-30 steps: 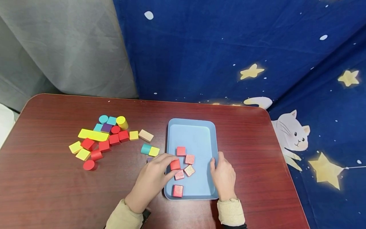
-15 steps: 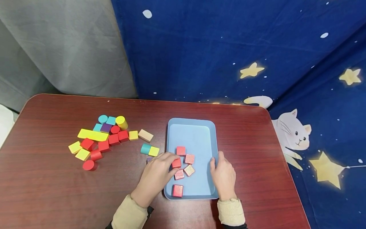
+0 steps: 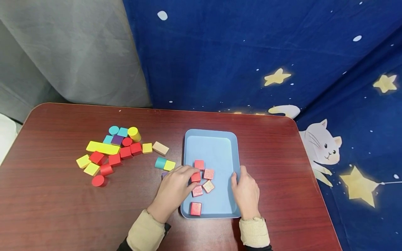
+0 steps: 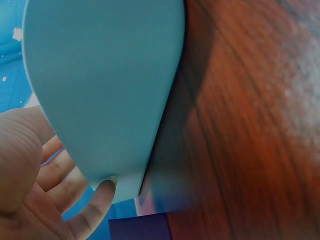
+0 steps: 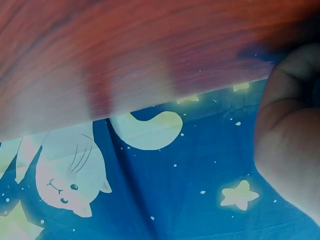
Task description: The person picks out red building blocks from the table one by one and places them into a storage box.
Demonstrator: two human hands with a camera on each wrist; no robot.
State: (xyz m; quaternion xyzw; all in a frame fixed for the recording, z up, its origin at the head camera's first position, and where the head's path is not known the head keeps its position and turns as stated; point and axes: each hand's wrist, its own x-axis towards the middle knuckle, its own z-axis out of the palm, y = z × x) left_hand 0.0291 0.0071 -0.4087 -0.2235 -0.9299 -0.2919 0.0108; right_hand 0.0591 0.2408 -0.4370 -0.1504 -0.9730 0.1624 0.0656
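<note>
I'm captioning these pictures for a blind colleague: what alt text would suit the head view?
A left hand pinches a red block over the left side of a blue tray, while the right hand grips its right rim. Five other blocks lie in the tray; to its left, colourful blocks sit on a reddish-brown table.

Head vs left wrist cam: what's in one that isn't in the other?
Only head: the right hand gripping the tray, red cubes in it, the yellow bar in the loose pile.
Only left wrist: close-up of the tray's outer wall, a fingertip against it.
Both: the left hand, tray, table, purple block, blue curtain.
</note>
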